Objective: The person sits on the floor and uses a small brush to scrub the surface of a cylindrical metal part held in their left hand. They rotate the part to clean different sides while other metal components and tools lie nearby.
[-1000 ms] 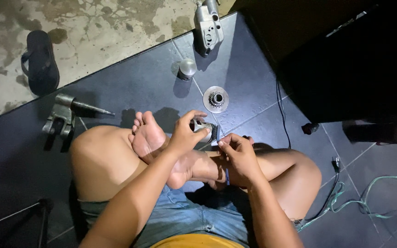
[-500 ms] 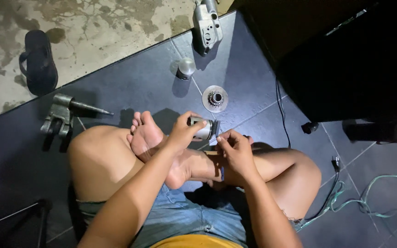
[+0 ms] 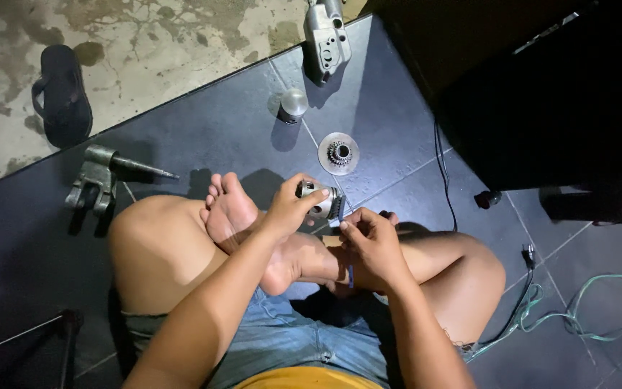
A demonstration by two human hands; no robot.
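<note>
Gripping a short grey metal cylinder part (image 3: pixel 318 201) above the crossed legs, the left hand (image 3: pixel 287 209) is wrapping its fingers around it. Just right, the right hand (image 3: pixel 372 243) is pinching a small blue-handled brush (image 3: pixel 345 245) against the part's end. Beyond, a toothed metal disc (image 3: pixel 338 153) is lying on the dark tiled floor (image 3: pixel 217 137).

I see a dull grey metal cylinder (image 3: pixel 316 199) in my left hand (image 3: pixel 287 211), its surface scuffed. The floor tiles (image 3: pixel 224 137) look dark, smooth and faintly glossy; the concrete (image 3: pixel 174 43) beyond is rough and stained. The toothed disc (image 3: pixel 338 153) is bright bare metal. My shorts (image 3: pixel 289 346) are denim cloth.
</note>
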